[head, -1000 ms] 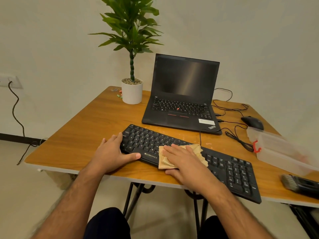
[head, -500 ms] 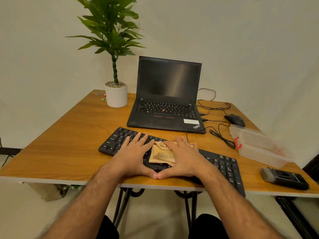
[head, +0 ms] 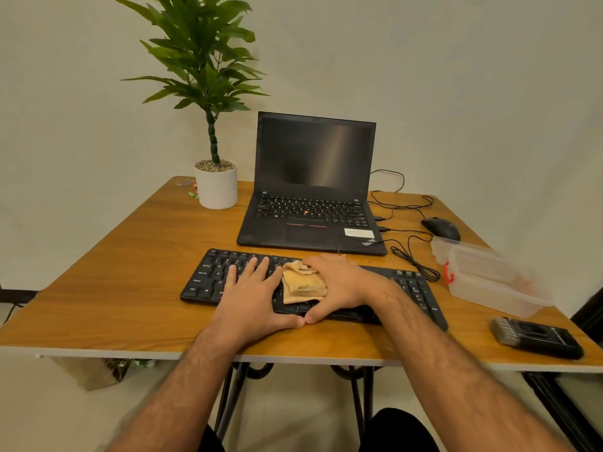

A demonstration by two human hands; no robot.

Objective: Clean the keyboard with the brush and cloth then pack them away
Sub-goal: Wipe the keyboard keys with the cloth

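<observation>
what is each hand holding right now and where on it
The right hand grips the cloth by its right edge. The left hand holds nothing, lying flat on the keyboard.

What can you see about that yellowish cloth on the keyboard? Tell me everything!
The cloth is tan-yellow, soft-looking fabric, folded into a small crumpled pad with a bunched, wrinkled top edge. It lies on the middle keys of the black keyboard. The right hand presses its right side, fingers curled over the top edge. The left hand lies flat beside it, fingertips at its left edge.
</observation>
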